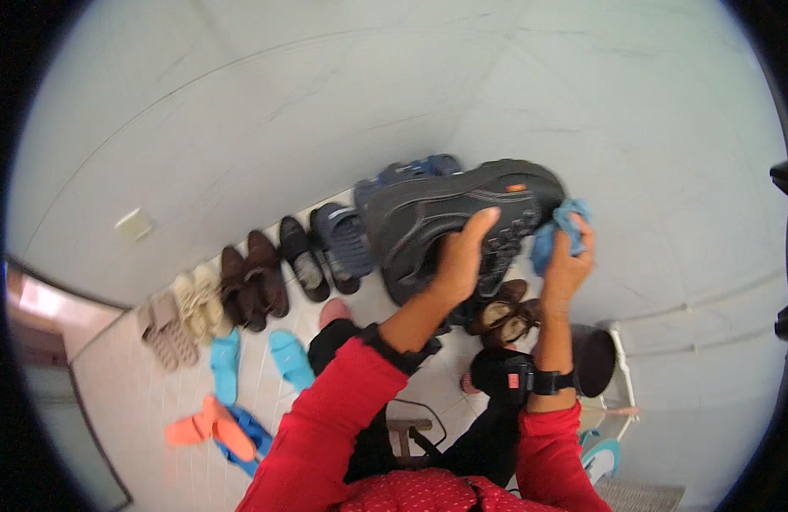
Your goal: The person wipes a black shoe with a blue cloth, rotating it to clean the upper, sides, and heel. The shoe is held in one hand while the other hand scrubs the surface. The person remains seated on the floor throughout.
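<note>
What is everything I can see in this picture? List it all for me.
Black shoe: one, black, held up in the left hand.
Blue cloth: one, blue, pressed to the shoe's end by the right hand.
Shoes along the wall: a row, beige, brown, black and navy, on the floor.
Turquoise slippers: two, turquoise, on the floor tiles.
Orange slippers: two, orange, lower left, over a blue one.
Brown sandals: a pair, brown, below the raised shoe.
Wall plate: one, pale, on the white wall.
Left hand: gripping the shoe, red sleeve.
Right hand: holding the cloth, black wrist strap.
</note>
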Demonstrator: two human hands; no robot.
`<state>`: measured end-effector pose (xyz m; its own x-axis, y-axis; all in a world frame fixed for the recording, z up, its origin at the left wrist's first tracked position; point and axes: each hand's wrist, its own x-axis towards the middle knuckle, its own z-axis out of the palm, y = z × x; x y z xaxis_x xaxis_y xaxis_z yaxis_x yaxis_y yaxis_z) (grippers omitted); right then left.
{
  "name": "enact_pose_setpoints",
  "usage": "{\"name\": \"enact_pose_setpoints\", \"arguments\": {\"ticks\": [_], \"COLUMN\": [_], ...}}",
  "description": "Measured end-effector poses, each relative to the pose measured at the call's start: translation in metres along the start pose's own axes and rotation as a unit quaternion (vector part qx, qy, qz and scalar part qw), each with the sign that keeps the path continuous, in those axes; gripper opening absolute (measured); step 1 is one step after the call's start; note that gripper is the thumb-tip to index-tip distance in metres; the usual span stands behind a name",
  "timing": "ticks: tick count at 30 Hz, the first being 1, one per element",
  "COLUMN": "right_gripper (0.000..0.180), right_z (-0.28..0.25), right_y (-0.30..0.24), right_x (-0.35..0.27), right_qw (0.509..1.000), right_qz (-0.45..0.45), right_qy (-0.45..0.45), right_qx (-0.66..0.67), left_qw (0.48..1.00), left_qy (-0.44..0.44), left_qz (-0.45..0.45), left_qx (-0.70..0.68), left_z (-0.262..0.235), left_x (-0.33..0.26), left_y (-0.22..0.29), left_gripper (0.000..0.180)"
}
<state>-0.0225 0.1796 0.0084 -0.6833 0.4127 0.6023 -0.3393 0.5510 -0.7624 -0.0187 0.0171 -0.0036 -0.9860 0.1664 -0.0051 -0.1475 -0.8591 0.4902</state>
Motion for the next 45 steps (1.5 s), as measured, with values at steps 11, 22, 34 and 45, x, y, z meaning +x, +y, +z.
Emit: {"name": "enact_pose_setpoints", "arguments": {"ticks": [11, 22, 34, 45], "right_gripper": [0.027, 0.017, 0.02, 0.02], "right_z": [-0.005, -0.009, 0.004, 0.006], "right_y": [0.048, 0.044, 0.031, 0.029], "right_x": [-0.004, -0.001, -0.026, -0.028], "right_qw": [0.995, 0.999, 0.971, 0.981], "right_qz": [0.09, 0.005, 0.144, 0.077], "right_qy": [0.021, -0.026, -0.115, -0.096], "right_qx": [0.033, 0.029, 0.151, 0.15], "left_qw": [0.991, 0.99, 0.989, 0.99], "left_qy": [-0.02, 0.038, 0.072, 0.098], "left_qz": [0.015, -0.079, -0.07, -0.06], "left_qx": [-0.131, -0.109, -0.107, -0.08], "left_z": [0.006, 0.004, 0.0, 0.002], "left_x": [0.014, 0.021, 0.031, 0.032], "left_y": [-0.038, -0.032, -0.029, -0.019], "left_gripper": [0.037, 0.04, 0.039, 0.04]}}
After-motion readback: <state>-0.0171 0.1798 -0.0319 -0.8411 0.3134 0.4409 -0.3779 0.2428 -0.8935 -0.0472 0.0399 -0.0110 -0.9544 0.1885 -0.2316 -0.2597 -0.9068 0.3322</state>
